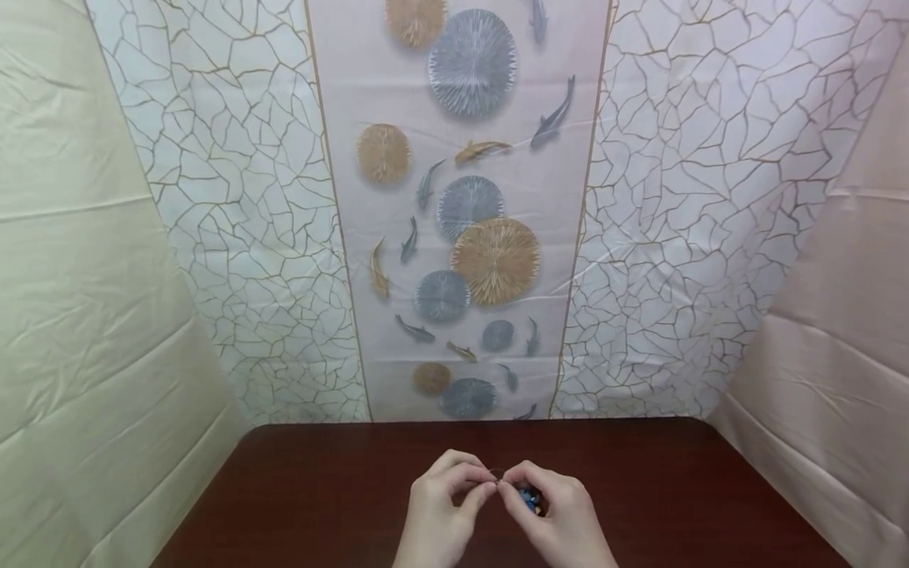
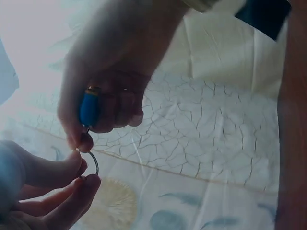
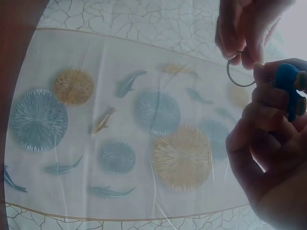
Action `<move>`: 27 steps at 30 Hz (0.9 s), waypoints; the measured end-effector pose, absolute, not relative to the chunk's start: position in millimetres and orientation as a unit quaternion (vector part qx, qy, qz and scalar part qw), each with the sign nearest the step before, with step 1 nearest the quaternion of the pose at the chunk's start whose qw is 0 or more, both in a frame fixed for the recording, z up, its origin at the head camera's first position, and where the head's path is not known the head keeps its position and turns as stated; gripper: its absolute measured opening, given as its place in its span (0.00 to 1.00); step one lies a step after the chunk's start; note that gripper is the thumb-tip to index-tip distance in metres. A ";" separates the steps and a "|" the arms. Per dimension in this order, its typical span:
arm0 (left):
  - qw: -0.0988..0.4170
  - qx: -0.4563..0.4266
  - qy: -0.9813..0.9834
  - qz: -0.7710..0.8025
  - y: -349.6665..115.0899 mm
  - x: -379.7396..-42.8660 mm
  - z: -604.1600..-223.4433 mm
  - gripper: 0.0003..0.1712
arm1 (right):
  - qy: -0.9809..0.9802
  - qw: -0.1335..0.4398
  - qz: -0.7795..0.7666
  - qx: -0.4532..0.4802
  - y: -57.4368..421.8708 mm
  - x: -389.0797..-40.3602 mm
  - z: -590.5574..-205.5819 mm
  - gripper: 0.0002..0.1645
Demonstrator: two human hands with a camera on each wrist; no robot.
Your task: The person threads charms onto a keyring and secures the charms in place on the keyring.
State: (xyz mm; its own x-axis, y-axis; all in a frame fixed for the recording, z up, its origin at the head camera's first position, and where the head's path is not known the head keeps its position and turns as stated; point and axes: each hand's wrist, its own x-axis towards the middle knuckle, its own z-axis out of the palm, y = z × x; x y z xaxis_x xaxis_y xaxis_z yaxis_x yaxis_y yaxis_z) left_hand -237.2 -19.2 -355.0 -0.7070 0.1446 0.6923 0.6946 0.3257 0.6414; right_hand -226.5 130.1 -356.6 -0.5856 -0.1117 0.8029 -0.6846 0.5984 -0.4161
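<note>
Two bare hands meet at a thin metal ring (image 3: 231, 78), held up above a dark reddish-brown table (image 1: 319, 489). Left of the ring, the left hand (image 1: 446, 498) pinches it between thumb and fingertips. Right of the ring, the right hand (image 1: 561, 505) has its fingers curled, gripping a blue charm (image 3: 286, 81) with yellowish-brown parts by its end nearest the ring; whether those fingertips also clasp the ring is hidden. The charm lies just beside the ring, against the right hand's fingers. Beyond the ring hangs a patterned cloth (image 1: 454, 331) with blue and gold discs, fish and crackle-lined side panels.
</note>
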 end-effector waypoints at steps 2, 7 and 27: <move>0.339 -0.299 -0.765 -0.459 -17.6 -237.3 -356.3 0.05 | -0.809 0.389 0.367 0.244 129.7 -226.2 -356.4 0.15; 0.476 -0.362 -0.720 -0.352 -16.7 -241.4 -356.9 0.07 | -0.817 0.342 0.404 0.230 131.9 -225.6 -356.4 0.12; 0.535 -0.454 -0.648 -0.295 -14.5 -246.2 -354.5 0.09 | -0.815 0.115 0.513 0.244 153.6 -223.3 -348.8 0.07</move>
State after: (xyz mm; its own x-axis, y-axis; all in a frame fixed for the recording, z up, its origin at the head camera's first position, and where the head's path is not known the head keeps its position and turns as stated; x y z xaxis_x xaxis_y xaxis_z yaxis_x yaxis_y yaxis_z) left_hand -246.2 -14.5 -354.5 -0.0152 0.2738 0.9617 0.9051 0.4126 -0.1031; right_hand -223.3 153.6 -348.8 -0.8545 -0.2794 0.4379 -0.5157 0.3552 -0.7797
